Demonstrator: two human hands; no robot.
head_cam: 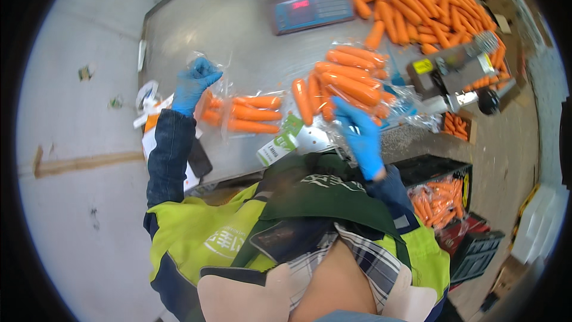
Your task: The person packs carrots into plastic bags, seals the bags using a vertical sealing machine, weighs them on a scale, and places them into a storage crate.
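My left hand, in a blue glove, has its fingers curled around thin clear film at the left of the metal table. That film seems to belong to a clear plastic bag of carrots lying just right of it. My right hand, also gloved, reaches to the near edge of a fuller bag of carrots, its fingers stretched out. Whether it pinches any film is unclear. Between the hands lies a green and white printed label, bearing writing and a barcode.
A blue digital scale with bagged carrots on it stands at the back of the metal table. Loose carrots are heaped at the far right. A metal bag-sealing device sits right. Below it, a black crate holds bagged carrots. A dark phone lies left.
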